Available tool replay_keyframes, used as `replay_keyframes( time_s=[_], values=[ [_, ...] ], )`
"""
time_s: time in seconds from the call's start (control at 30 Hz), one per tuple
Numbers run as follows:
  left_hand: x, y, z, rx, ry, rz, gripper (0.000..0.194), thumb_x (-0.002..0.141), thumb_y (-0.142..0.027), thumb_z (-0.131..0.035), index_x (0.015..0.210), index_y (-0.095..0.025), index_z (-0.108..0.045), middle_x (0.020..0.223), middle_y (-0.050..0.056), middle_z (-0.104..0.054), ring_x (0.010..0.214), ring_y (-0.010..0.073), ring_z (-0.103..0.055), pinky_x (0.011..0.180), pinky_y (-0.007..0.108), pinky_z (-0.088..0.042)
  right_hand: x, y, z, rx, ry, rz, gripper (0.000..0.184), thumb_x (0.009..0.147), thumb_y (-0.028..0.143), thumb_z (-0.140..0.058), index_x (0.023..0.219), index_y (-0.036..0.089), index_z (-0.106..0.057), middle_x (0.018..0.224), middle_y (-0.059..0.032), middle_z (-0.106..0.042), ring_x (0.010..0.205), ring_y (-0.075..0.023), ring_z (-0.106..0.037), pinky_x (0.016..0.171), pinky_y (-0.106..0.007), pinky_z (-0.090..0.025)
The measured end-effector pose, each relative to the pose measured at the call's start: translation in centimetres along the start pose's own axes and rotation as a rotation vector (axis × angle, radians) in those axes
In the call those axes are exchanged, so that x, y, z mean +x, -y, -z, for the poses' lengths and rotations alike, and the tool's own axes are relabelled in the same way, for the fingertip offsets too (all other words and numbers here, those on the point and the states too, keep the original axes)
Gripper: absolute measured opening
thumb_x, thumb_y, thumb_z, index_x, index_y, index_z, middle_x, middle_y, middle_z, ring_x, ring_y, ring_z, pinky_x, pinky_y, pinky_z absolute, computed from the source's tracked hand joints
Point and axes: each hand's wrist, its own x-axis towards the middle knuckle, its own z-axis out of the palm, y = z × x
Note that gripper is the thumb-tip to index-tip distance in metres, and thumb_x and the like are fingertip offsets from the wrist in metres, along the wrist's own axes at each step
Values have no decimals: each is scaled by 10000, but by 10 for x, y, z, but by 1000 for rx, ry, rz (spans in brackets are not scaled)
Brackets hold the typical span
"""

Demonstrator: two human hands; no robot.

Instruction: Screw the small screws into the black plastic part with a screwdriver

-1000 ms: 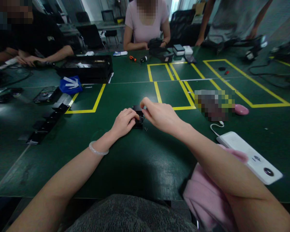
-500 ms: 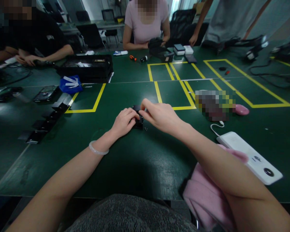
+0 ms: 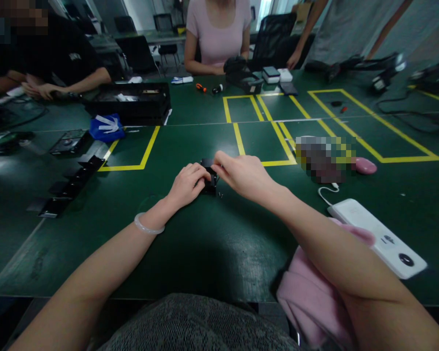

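Head view: left hand (image 3: 190, 187) lies on the left side of a small black device (image 3: 208, 189), fingers together and bent over it; right hand (image 3: 243, 173) comes in from the right, index and thumb curled close together at the device's right side. Fingers cover too much, so can't tell if either hand is clamped on anything. Device sits mid-width on the green table (image 3: 190, 268), well in from the near edge; tiny screws, looks like (image 3: 221, 195), just beside it. White power bank (image 3: 380, 239) toward the near right corner, pink cloth (image 3: 310, 302) hanging over the near edge; black box (image 3: 131, 105) toward the far edge, left part
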Motion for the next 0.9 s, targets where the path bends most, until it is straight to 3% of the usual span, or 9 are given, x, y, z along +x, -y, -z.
replay_keyframes(
  time_s=[0.53,0.7,0.9],
  values=[
    [0,-1,1,-4,4,6,193,929,-128,-445,902,-191,-626,948,65,-632,890,225,-545,806,373,-438,0,0,1,70,-28,45,352,1044,352,-288,1181,180,-563,897,-70,-740,778,-194,-664,574,-277,-215],
    [0,-1,1,-9,10,18,194,934,-138,-442,896,-191,-625,962,69,-640,896,228,-550,800,377,-441,-1,2,3,1,24,20,376,1046,405,-290,1107,184,-588,871,-83,-736,775,-208,-668,573,-294,-186],
    [0,-1,1,-8,21,19,192,928,-130,-445,910,-193,-626,958,66,-643,909,226,-560,819,376,-445,-1,2,4,65,1,33,350,1047,350,-278,1177,186,-558,933,-79,-743,804,-196,-669,584,-281,-222]
  ],
)
